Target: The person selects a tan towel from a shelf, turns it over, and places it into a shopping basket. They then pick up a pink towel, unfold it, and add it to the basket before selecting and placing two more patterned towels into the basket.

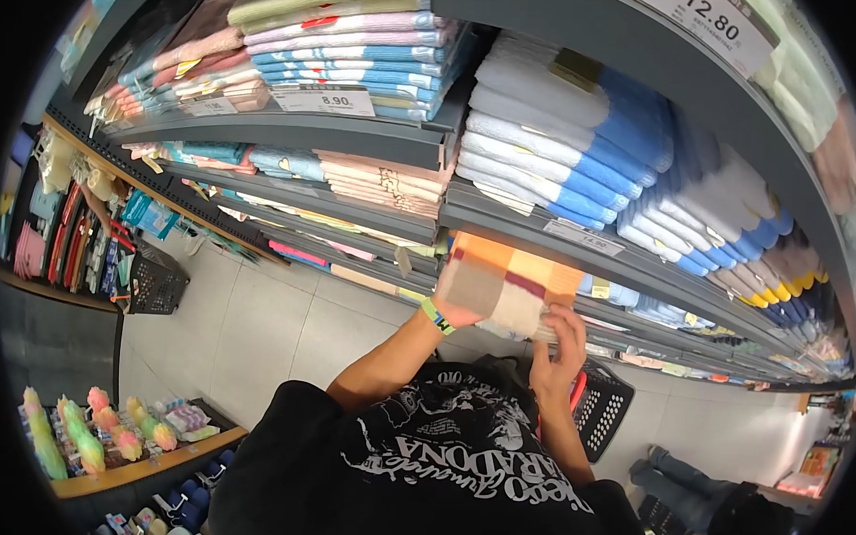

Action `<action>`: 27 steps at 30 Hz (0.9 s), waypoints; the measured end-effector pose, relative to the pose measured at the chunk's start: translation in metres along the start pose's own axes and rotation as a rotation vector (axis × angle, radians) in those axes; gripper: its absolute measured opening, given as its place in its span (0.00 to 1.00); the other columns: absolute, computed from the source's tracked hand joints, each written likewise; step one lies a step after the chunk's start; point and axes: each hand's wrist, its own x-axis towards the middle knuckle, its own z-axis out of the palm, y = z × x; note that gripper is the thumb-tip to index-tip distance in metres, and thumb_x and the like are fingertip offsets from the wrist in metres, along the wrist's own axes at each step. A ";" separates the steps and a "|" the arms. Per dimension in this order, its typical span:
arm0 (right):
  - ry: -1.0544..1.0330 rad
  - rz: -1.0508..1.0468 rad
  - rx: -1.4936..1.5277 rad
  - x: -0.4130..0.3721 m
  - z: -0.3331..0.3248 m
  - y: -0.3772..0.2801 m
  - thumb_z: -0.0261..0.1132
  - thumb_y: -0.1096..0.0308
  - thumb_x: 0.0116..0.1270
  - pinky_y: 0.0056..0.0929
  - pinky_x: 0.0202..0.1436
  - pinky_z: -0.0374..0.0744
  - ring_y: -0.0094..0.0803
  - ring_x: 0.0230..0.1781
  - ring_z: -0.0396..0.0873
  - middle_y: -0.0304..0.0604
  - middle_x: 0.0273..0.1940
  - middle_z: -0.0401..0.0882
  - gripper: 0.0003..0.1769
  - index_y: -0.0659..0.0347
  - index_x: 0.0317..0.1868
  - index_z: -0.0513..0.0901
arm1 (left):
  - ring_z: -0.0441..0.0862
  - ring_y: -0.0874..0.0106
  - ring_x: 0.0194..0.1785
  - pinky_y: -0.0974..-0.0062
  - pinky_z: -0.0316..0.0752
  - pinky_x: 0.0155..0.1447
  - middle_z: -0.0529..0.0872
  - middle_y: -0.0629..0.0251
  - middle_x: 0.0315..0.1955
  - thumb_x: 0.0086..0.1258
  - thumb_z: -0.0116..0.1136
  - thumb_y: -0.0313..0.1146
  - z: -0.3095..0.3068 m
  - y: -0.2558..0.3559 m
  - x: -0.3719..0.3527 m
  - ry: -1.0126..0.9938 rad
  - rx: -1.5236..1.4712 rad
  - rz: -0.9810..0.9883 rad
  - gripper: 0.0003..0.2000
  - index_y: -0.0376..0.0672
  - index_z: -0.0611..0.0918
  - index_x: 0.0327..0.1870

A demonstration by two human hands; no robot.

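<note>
A folded checked towel [503,284] in orange, taupe and cream with dark red bands is in front of the shelves at waist height. My left hand [457,302], with a green band at the wrist, grips its left side; most of the fingers are hidden beneath the cloth. My right hand [562,338] has its fingers bent over the near right edge of the towel. Close by my right forearm is a black shopping basket [604,415] with a red handle.
Shelves ahead hold blue and white towels [555,130], striped towels [346,52] and price tags [323,100]. A display of pastel fluffy items [87,435] stands lower left. Another person [721,509] is at lower right. A second dark basket [157,279] is at left.
</note>
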 end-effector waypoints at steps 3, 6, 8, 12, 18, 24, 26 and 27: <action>-0.043 0.029 0.133 -0.013 -0.013 -0.001 0.58 0.85 0.52 0.32 0.58 0.71 0.40 0.51 0.76 0.51 0.50 0.77 0.11 0.66 0.37 0.79 | 0.75 0.62 0.63 0.62 0.66 0.70 0.77 0.56 0.61 0.76 0.39 0.55 -0.003 0.001 -0.008 -0.049 0.299 0.083 0.30 0.39 0.72 0.65; -0.108 0.016 0.169 -0.024 -0.025 0.003 0.56 0.86 0.52 0.32 0.56 0.71 0.40 0.49 0.76 0.52 0.50 0.77 0.11 0.66 0.34 0.78 | 0.72 0.60 0.66 0.62 0.65 0.71 0.73 0.54 0.65 0.75 0.39 0.58 -0.015 0.001 -0.014 -0.119 0.178 0.001 0.33 0.39 0.67 0.69; -0.133 0.004 0.168 -0.029 -0.030 0.006 0.55 0.82 0.55 0.31 0.55 0.71 0.40 0.47 0.76 0.53 0.49 0.77 0.06 0.66 0.33 0.76 | 0.68 0.59 0.69 0.61 0.64 0.72 0.67 0.55 0.70 0.73 0.40 0.62 0.009 -0.013 -0.024 -0.086 0.313 0.057 0.38 0.40 0.61 0.73; -0.298 0.074 0.320 -0.029 -0.037 0.006 0.55 0.68 0.62 0.36 0.59 0.71 0.44 0.51 0.77 0.54 0.49 0.78 0.09 0.66 0.36 0.77 | 0.67 0.59 0.70 0.61 0.64 0.72 0.65 0.56 0.71 0.72 0.39 0.64 0.016 -0.022 -0.040 -0.077 0.228 0.039 0.40 0.40 0.59 0.74; -0.092 0.298 0.308 -0.023 -0.010 -0.010 0.65 0.64 0.65 0.31 0.62 0.69 0.36 0.55 0.74 0.49 0.54 0.77 0.21 0.68 0.54 0.76 | 0.65 0.60 0.71 0.62 0.64 0.72 0.63 0.57 0.72 0.71 0.40 0.67 0.043 -0.033 -0.064 -0.059 0.190 0.080 0.42 0.41 0.57 0.75; -0.407 0.500 0.660 -0.015 0.006 -0.009 0.71 0.67 0.62 0.25 0.56 0.73 0.25 0.50 0.76 0.40 0.49 0.79 0.25 0.68 0.57 0.75 | 0.66 0.62 0.71 0.66 0.63 0.73 0.62 0.55 0.72 0.77 0.45 0.50 -0.032 -0.007 -0.111 0.144 0.519 0.156 0.31 0.44 0.58 0.75; -0.487 0.502 0.573 -0.010 0.016 -0.019 0.70 0.70 0.61 0.26 0.58 0.73 0.26 0.50 0.77 0.41 0.50 0.80 0.27 0.68 0.60 0.73 | 0.66 0.62 0.71 0.66 0.64 0.73 0.62 0.54 0.72 0.78 0.45 0.49 -0.028 -0.006 -0.116 0.121 0.536 0.182 0.30 0.44 0.58 0.75; -0.484 0.518 0.552 -0.008 0.021 -0.024 0.71 0.72 0.61 0.27 0.58 0.73 0.27 0.51 0.76 0.43 0.51 0.80 0.26 0.68 0.58 0.75 | 0.66 0.62 0.71 0.66 0.64 0.73 0.62 0.54 0.72 0.78 0.45 0.49 -0.026 -0.008 -0.122 0.112 0.545 0.197 0.30 0.44 0.58 0.75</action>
